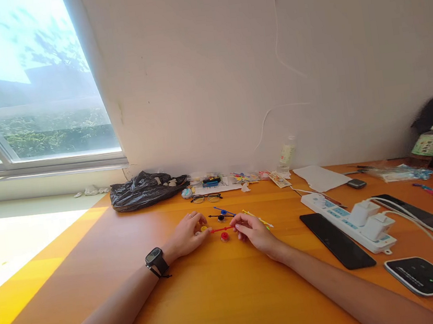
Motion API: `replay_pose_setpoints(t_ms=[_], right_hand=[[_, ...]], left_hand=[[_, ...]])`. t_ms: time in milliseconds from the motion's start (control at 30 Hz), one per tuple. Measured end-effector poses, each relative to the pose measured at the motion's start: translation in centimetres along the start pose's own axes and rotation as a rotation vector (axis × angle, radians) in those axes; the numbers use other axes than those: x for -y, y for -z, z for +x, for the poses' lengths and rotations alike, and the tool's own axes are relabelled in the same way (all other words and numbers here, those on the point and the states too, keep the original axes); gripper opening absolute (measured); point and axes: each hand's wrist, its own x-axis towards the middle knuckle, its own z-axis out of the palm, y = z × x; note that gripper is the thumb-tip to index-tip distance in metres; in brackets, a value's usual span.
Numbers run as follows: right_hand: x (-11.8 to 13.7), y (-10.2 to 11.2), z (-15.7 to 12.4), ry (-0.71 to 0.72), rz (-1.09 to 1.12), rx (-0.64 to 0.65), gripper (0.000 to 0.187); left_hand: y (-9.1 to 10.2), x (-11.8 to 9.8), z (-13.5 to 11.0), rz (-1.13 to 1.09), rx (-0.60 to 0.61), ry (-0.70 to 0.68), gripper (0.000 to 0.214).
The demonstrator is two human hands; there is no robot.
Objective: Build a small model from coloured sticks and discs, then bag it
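A thin red plastic arrow (221, 229) spans the gap between my two hands. My right hand (254, 232) pinches its right end between thumb and fingers. On the table, my left hand (188, 235) lies with its thumb and index finger apart, the thumb tip close to the arrow's left end; whether they touch I cannot tell. A small yellow disc (204, 228) shows between those fingers. Just below the arrow sits a red round piece (224, 236) on a clear base. Beyond are a black arrow (226, 215) and a blue arrow (223, 211), and yellow and white arrows (262, 219) lie behind my right hand.
To the right are a power strip (336, 215) with chargers and cables, a black phone (336, 240) and a white-edged device (423, 276). Eyeglasses (206, 198), a black plastic bag (143, 190) and a bottle (287, 154) stand along the wall.
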Motion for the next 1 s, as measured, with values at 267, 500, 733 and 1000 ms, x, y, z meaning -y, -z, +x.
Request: replay_pose_setpoints(t_ms=[267, 500, 733, 1000], right_hand=[[0.4, 0.0, -0.2, 0.007, 0.002, 0.012, 0.02], [0.3, 0.0, -0.2, 0.006, -0.005, 0.004, 0.021], [-0.6, 0.2, 0.0, 0.01, -0.059, 0.012, 0.019], [-1.1, 0.2, 0.4, -0.004, -0.094, 0.001, 0.019]], left_hand=[[-0.9, 0.3, -0.1, 0.008, 0.033, -0.107, 0.013], [-0.7, 0.4, -0.1, 0.075, 0.043, -0.101, 0.018], [0.6, -1.2, -0.3, 0.063, -0.042, -0.118, 0.032], [-0.3, -3.9, -0.7, 0.028, 0.004, -0.288, 0.028]])
